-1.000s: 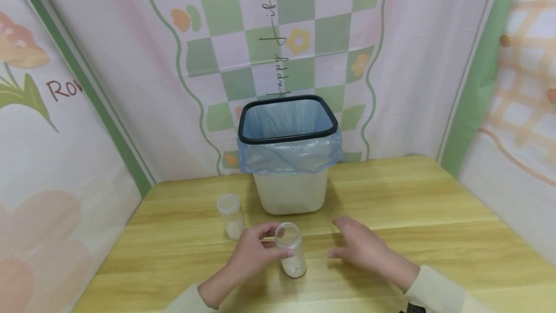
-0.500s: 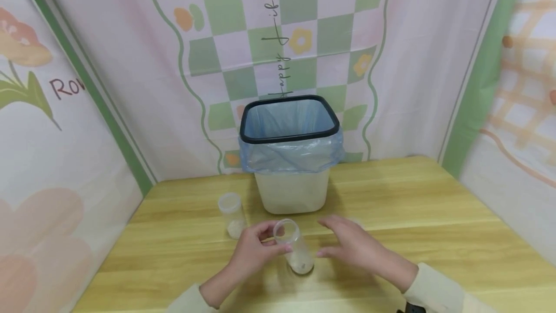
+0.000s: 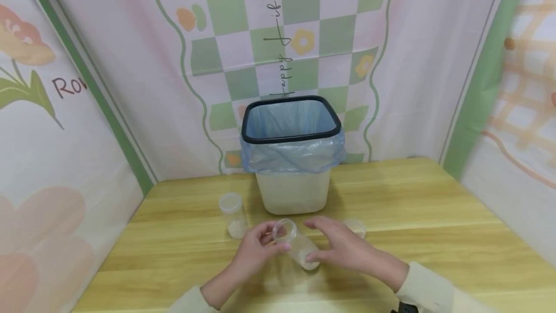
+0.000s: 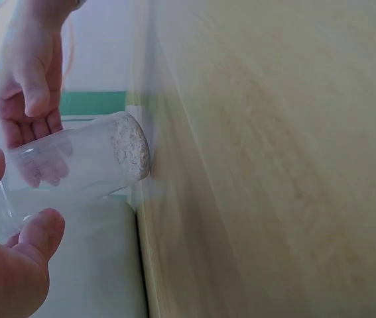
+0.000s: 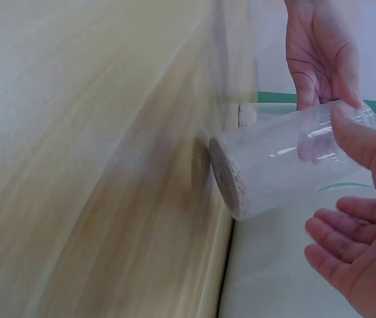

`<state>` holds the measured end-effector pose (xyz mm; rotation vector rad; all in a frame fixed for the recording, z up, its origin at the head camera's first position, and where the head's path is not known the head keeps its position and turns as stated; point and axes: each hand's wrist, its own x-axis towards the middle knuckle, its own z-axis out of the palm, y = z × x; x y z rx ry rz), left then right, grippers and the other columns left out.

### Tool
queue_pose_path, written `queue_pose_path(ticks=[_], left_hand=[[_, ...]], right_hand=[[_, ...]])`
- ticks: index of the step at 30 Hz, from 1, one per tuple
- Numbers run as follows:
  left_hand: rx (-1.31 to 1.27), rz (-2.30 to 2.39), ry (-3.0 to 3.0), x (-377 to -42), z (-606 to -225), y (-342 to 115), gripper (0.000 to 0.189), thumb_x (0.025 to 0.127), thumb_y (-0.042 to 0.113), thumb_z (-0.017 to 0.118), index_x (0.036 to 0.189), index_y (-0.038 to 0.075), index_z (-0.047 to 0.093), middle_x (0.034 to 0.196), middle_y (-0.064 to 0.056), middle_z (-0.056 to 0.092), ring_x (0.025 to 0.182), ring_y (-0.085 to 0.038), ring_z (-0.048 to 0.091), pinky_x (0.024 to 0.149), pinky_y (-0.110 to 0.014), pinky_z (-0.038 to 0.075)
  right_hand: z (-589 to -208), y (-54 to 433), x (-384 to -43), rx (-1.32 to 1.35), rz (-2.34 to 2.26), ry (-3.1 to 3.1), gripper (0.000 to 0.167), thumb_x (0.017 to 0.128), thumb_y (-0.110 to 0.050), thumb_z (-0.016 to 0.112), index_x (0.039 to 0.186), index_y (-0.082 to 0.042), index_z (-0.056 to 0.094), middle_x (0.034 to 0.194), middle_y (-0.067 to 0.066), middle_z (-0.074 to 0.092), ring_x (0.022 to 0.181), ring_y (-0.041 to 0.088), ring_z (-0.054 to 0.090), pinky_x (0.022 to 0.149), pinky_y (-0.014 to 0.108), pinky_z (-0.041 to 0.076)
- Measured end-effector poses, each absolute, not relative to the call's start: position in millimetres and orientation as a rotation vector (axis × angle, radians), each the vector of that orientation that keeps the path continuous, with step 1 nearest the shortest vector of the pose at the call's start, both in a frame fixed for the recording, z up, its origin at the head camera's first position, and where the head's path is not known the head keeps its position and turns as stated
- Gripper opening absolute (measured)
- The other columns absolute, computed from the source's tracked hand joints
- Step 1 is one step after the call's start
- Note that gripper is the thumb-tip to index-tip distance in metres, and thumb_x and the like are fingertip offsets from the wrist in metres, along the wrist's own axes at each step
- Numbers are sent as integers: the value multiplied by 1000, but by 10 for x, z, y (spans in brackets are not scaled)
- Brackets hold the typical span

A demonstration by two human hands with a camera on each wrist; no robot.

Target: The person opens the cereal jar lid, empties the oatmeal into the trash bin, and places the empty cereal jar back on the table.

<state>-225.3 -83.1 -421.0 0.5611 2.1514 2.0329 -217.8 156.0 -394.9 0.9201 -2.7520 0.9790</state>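
Note:
A clear plastic jar [image 3: 300,249] with pale, crumbly contents at its bottom leans in the head view, its open mouth toward the left. My left hand [image 3: 255,251] holds it near the rim, thumb on the near side and fingers behind. My right hand [image 3: 343,246] is at the jar's right side, fingers spread and relaxed; its thumb overlaps the lower wall in the head view. In the left wrist view, the base of the jar [image 4: 88,162] tips toward the wooden table [image 4: 274,165]. A round clear lid [image 3: 357,227] lies behind my right hand, partly hidden.
A second clear jar [image 3: 233,219], with a white lid and pale contents, stands to the left. Behind the hands is a white bin [image 3: 293,194] with a black rim and blue bag [image 3: 291,156]. A patterned curtain [image 3: 412,71] closes off the back.
The held jar has gone from nearly upright to clearly tilted, its base swinging right. My right hand has moved left to the jar, uncovering the lid on the table.

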Motion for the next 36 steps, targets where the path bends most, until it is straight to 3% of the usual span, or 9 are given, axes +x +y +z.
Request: queue_pose_path(ticks=[16, 36], left_hand=[[560, 2057, 2060, -2227, -4226, -827, 48, 84, 4, 74, 125, -8, 52, 123, -20, 57, 121, -35, 54, 91, -31, 51], [566, 2040, 2082, -2213, -4241, -855, 50, 84, 3, 72, 126, -10, 49, 126, -20, 56, 122, -38, 53, 92, -31, 51]], right_hand=[[-4087, 1415, -2275, 1060, 1023, -2652, 71, 76, -30, 82, 132, 1, 52, 121, 9, 61, 108, 26, 59, 92, 44, 50], [-4126, 1367, -2319, 1055, 1028, -2683, 68, 75, -26, 84, 132, -3, 53, 122, 7, 61, 104, 26, 61, 85, 38, 53]])
